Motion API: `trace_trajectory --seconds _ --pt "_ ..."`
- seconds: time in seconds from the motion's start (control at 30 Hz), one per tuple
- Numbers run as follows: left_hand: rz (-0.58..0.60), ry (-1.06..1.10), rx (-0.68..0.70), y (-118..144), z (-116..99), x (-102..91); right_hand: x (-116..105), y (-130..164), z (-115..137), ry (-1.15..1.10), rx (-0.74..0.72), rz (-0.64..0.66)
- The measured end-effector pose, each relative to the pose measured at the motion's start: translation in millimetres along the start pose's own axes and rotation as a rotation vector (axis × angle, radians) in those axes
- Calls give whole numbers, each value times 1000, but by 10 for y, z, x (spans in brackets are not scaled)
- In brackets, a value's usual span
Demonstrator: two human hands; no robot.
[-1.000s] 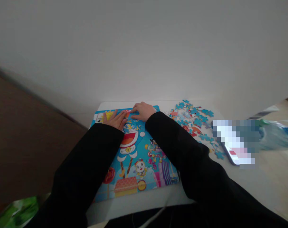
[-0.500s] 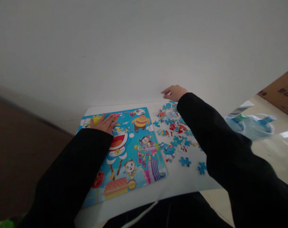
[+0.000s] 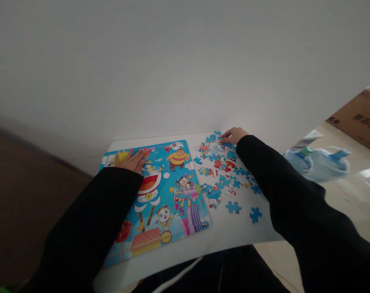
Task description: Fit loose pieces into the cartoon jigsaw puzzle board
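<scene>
Puzzle board (image 3: 169, 191) lies on the white table (image 3: 233, 232), left of centre. Left hand (image 3: 130, 160) rests flat, fingers spread, on board's far-left corner, gripping nothing. Loose pieces (image 3: 224, 175) scattered just right of board. Right hand (image 3: 233, 135) at pile's far edge, fingers curled onto pieces; grip unclear.

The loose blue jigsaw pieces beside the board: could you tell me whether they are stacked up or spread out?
Spread out. The loose blue jigsaw pieces lie scattered flat across the white table, with the right hand at their far edge.
</scene>
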State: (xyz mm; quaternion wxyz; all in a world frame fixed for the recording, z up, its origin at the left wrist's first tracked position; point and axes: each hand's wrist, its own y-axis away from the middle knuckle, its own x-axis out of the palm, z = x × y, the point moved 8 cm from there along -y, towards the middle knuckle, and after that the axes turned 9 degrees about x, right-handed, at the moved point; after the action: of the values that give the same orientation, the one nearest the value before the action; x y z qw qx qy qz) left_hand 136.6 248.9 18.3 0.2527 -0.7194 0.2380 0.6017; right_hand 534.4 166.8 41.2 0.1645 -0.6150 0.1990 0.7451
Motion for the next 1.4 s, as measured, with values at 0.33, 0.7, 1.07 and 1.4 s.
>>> trace_trajectory --seconds 0.33,0.7,1.07,1.4 --pt "-16 -12 11 -7 28 39 -100 -8 -80 16 -15 -51" --pt "-30 2 -6 2 1 6 84 -126 11 22 -54 11" --pt "43 31 -20 -13 43 44 104 -125 -49 -20 -113 40" --pt "78 31 -36 -18 39 38 -4 7 -29 -6 -78 -24"
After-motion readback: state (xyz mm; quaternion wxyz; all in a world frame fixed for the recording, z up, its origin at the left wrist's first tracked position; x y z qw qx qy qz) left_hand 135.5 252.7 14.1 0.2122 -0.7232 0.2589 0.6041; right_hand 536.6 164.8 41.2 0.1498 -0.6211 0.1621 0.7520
